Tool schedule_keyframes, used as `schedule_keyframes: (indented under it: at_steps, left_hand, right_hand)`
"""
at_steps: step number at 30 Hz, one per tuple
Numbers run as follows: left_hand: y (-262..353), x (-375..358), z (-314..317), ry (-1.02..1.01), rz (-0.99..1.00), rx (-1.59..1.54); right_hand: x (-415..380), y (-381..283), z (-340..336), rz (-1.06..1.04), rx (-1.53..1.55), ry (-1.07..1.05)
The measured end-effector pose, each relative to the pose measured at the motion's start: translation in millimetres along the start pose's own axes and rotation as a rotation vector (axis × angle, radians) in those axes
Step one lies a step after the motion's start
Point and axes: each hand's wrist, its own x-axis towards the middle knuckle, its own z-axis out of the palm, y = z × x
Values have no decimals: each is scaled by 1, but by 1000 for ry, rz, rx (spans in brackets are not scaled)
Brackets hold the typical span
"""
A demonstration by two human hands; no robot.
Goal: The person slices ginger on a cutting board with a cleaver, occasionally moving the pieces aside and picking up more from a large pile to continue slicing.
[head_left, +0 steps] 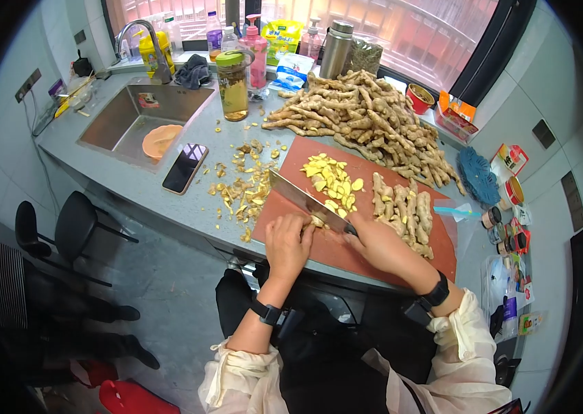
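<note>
My right hand is closed round the handle of a cleaver, whose blade slants up to the left over a reddish-brown cutting board. My left hand rests at the board's left front edge with bent fingers against a small piece of ginger beside the blade. Yellow ginger slices lie behind the blade. Several whole ginger roots sit on the board's right part. Beyond the board rises a large heap of ginger. Peel scraps are scattered left of the board.
On the left are a phone and a sink with an orange bowl. A green-lidded bottle stands behind the scraps. A blue dish and jars are at right. Another person's legs show at lower left.
</note>
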Motion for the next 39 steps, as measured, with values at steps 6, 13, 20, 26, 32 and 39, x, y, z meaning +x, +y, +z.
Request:
schedule_keyframes:
  at_steps: [6, 13, 20, 26, 32, 39]
  left_hand:
    - [0, 2, 0, 65, 47, 3]
    - [1, 1, -1, 33, 26, 6]
    - [0, 1, -2, 22, 23, -8]
    - [-2, 0, 0, 47, 0, -8]
    - [-1, -1, 1, 29, -18, -9]
    - [-3, -1, 2, 45, -7, -12]
  right_hand:
    - [8, 6, 9, -19, 29, 6]
    - [-16, 10, -1, 8, 7, -20]
    - [17, 10, 18, 1, 58, 51]
    - [14, 19, 10, -6, 218, 91]
    - [-10, 7, -12, -2, 153, 76]
    - [-12, 14, -4, -34, 134, 67]
